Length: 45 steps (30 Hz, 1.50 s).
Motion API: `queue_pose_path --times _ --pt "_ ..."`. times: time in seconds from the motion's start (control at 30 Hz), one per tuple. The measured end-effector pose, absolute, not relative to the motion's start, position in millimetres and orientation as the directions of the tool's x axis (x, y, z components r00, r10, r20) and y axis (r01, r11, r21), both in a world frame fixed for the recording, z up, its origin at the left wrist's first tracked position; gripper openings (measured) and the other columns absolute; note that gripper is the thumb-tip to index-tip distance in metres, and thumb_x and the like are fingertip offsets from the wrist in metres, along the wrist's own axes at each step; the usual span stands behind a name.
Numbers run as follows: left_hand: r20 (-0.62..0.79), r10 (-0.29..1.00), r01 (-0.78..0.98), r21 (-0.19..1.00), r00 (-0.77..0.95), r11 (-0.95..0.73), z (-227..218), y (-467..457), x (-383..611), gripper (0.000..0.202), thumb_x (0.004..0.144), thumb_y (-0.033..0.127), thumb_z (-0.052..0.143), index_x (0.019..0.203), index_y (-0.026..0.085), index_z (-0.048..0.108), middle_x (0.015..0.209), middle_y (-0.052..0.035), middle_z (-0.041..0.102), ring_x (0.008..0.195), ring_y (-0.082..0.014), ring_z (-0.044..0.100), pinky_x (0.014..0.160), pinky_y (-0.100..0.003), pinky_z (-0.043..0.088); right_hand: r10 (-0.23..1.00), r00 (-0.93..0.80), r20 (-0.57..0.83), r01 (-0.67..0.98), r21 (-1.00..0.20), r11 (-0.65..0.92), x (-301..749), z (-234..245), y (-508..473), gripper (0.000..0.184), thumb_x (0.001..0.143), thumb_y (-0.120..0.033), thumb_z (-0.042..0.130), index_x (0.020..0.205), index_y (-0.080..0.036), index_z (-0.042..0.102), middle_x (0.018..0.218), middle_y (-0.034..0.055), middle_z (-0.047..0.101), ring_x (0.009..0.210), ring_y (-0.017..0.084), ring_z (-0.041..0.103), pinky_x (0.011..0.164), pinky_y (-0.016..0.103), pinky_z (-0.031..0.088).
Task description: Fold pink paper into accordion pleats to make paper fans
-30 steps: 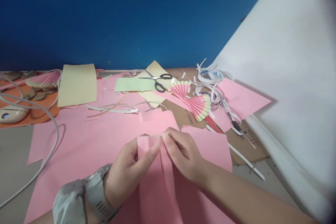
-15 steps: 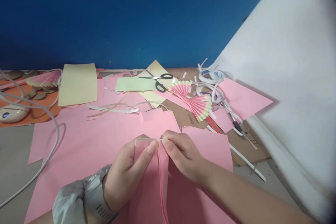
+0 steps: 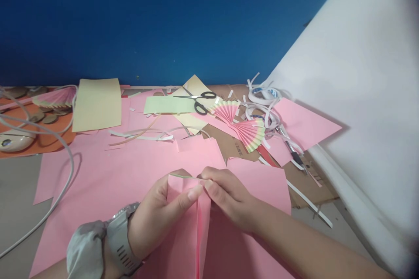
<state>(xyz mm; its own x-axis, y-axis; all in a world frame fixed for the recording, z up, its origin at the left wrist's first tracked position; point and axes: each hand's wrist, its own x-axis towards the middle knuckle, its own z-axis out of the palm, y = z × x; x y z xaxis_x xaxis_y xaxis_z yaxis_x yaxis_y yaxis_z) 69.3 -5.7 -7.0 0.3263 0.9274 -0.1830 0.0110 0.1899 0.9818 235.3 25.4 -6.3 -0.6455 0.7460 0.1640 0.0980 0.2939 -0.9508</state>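
Note:
Both my hands pinch the top edge of a pink paper strip (image 3: pixel 193 235) that is being pleated lengthwise; a raised fold runs down its middle toward me. My left hand (image 3: pixel 160 213), with a grey watch on the wrist, grips the strip's left part with thumb on top. My right hand (image 3: pixel 229 198) pinches the fold from the right, fingertips meeting the left thumb. The strip lies over larger pink sheets (image 3: pixel 108 174) on the table.
Black-handled scissors (image 3: pixel 199 100) lie on green and yellow papers at the back. Two pleated pink fans (image 3: pixel 244 126) sit on cardboard (image 3: pixel 304 178), beside white paper strips and a tape roll (image 3: pixel 265 93). A white cable (image 3: pixel 62 157) loops at left. White sheet at right.
The pleat has been pushed up higher between my fingers, and my thumbs have come together at the strip's top edge. The hands have shifted slightly toward me.

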Motion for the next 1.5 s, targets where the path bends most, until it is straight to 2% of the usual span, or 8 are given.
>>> queue_pose_path --times 0.27,0.37,0.5,0.7,0.9,1.17,1.3,1.5 --pt "-0.18 0.93 0.012 0.982 0.321 0.186 -5 -7 68 0.02 0.086 0.035 0.05 0.077 0.018 0.053 0.076 0.0016 0.053 0.073 -0.0127 0.051 0.071 -0.022 0.044 0.799 -0.595 0.093 0.138 -0.967 0.216 235 -9 22 0.021 0.093 -0.024 0.036 0.073 -0.02 0.041 0.065 -0.0048 0.037 0.055 0.008 0.035 0.051 0.021 0.03" --pt "-0.173 0.923 0.075 0.985 0.344 0.157 -2 -5 70 0.014 0.078 0.031 0.061 0.08 0.018 0.055 0.076 0.0016 0.056 0.072 -0.013 0.053 0.069 -0.022 0.045 0.847 -0.524 0.092 0.096 -0.981 0.167 234 -10 20 0.004 0.092 -0.023 0.04 0.089 -0.024 0.041 0.073 -0.004 0.04 0.062 0.009 0.039 0.056 0.021 0.035" --pt "-0.157 0.944 0.22 0.971 0.289 0.094 2 -2 72 0.01 0.083 0.028 0.056 0.084 0.018 0.058 0.082 -0.0005 0.06 0.079 -0.0155 0.057 0.078 -0.026 0.045 0.86 -0.498 0.111 0.061 -0.985 0.162 234 -11 19 0.01 0.094 -0.025 0.037 0.103 -0.028 0.041 0.084 -0.0017 0.043 0.072 0.01 0.045 0.063 0.023 0.04" --pt "-0.166 0.959 0.25 0.962 0.231 0.107 0 -2 68 0.012 0.084 0.029 0.054 0.088 0.018 0.055 0.084 -0.0012 0.061 0.081 -0.0168 0.058 0.076 -0.027 0.046 0.902 -0.409 0.137 0.13 -0.97 0.207 234 -12 22 0.003 0.093 -0.024 0.042 0.095 -0.026 0.044 0.086 -0.0011 0.045 0.078 0.01 0.047 0.068 0.024 0.04" --pt "-0.162 0.959 0.305 0.948 0.233 0.086 1 0 71 0.01 0.083 0.027 0.053 0.083 0.017 0.056 0.081 -0.0008 0.061 0.081 -0.0173 0.058 0.077 -0.027 0.045 0.832 -0.496 0.246 0.171 -0.912 0.372 236 -8 29 0.008 0.092 -0.018 0.045 0.087 -0.022 0.05 0.087 0.0011 0.05 0.083 0.013 0.049 0.073 0.028 0.04" --pt "-0.285 0.91 0.363 0.917 0.3 0.167 4 4 65 0.019 0.083 0.034 0.053 0.079 0.016 0.058 0.077 -0.0017 0.062 0.073 -0.0178 0.058 0.066 -0.026 0.046 0.78 -0.622 0.071 0.283 -0.908 0.309 243 -2 37 0.013 0.093 -0.024 0.043 0.081 -0.02 0.044 0.086 0.0021 0.048 0.077 0.013 0.047 0.071 0.028 0.04" --pt "-0.259 0.916 0.319 0.935 0.305 0.159 4 5 63 0.014 0.084 0.032 0.052 0.083 0.018 0.056 0.082 -0.0012 0.062 0.079 -0.0181 0.059 0.072 -0.027 0.046 0.732 -0.675 0.096 0.238 -0.91 0.339 244 -1 37 0.009 0.091 -0.022 0.045 0.084 -0.019 0.049 0.09 0.0027 0.048 0.083 0.013 0.048 0.075 0.027 0.042" --pt "-0.296 0.908 0.339 0.921 0.296 0.19 3 3 62 0.014 0.083 0.032 0.053 0.082 0.018 0.056 0.079 -0.0005 0.062 0.077 -0.0184 0.059 0.068 -0.027 0.047 0.753 -0.648 0.112 0.221 -0.919 0.326 244 -4 38 0.014 0.091 -0.021 0.048 0.08 -0.019 0.057 0.091 0.0031 0.05 0.087 0.013 0.051 0.078 0.026 0.042"
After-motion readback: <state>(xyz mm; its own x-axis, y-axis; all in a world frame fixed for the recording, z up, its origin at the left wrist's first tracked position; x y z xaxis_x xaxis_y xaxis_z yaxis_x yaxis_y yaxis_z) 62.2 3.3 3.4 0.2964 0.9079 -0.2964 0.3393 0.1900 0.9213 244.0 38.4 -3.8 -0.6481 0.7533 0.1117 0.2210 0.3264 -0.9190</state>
